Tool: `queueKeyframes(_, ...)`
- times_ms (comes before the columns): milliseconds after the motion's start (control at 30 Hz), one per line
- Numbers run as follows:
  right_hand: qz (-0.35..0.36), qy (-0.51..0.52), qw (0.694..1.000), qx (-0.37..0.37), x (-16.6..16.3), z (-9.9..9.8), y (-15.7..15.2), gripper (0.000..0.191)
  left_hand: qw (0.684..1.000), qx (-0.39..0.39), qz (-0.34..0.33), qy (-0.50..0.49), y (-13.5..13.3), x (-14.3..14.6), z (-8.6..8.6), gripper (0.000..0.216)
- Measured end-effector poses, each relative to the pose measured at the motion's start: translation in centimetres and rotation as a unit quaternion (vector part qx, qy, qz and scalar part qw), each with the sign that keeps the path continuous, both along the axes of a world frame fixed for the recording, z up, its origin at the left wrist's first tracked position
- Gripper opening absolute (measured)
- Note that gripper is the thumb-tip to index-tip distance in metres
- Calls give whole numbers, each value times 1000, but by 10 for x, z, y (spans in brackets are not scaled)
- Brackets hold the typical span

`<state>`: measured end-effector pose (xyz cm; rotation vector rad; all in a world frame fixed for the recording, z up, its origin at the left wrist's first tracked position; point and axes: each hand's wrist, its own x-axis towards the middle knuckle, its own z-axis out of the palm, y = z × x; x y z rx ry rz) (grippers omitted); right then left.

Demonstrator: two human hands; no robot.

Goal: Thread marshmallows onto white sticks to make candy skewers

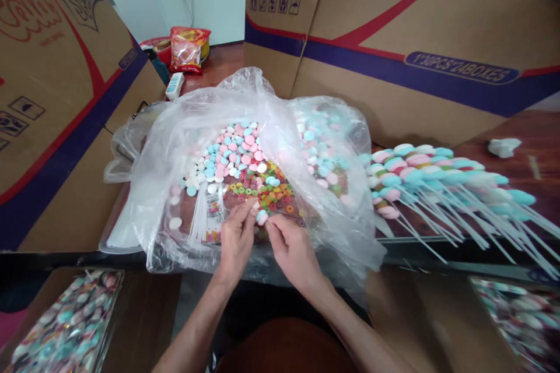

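Note:
My left hand [238, 233] and my right hand [291, 247] meet over the tray, both with fingers pinched together. Between their fingertips is a small blue, pink and white marshmallow [262, 217]; any stick in it is hidden. Just beyond lie ring-shaped gummies [280, 192] in orange, green and red. Behind these is a heap of pink, blue and white marshmallows [234, 148]. White sticks [199, 213] lie left of my left hand, beside a printed packet [214, 207]. A clear plastic bag [280, 128] drapes around and partly over the candy.
Finished marshmallow skewers [429, 175] are piled at the right. Large cardboard boxes stand at the left [56, 99] and back right [394, 87]. A red candy bag [189, 49] sits at the back. Low boxes hold packed candy [70, 320] at left and more [520, 320] at right.

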<state>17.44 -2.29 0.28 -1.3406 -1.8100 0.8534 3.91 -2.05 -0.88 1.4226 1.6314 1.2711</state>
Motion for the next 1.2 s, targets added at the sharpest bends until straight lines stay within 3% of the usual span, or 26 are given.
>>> queueKeyframes(167, -21, 1, 999, -26, -2, -2, 5, 25, 999, -29, -34, -22, -11, 4, 5, 35)
queueKeyframes(300, -38, 3, 998, -49, 11, 1, 11, 28, 998, -6, -53, -16, 8, -5, 11, 35)
queueKeyframes(433, -76, 10, 996, -50, 26, 1, 10, 27, 990, 61, -11, 129, 45, -17, 9, 26)
queueKeyframes(533, -80, 22, 994, -65, 29, -2, 7, 28, 967, 60, -34, 244, 63, -23, 3, 22)
queueKeyframes(633, -79, 22, 995, -57, 27, -5, 6, 27, 953, 71, -71, 286, 66, -25, -1, 23)
queueKeyframes(733, -76, 21, 996, -43, 25, -7, 6, 26, 955, 90, -77, 273, 61, -25, -3, 19)
queueKeyframes(967, -53, 3, 998, -31, 27, -5, 8, 27, 988, 72, -33, 135, 58, -27, -2, 14)
queueKeyframes(1200, -56, 11, 998, -39, 25, -5, 7, 27, 961, 89, -80, 250, 53, -25, -1, 20)
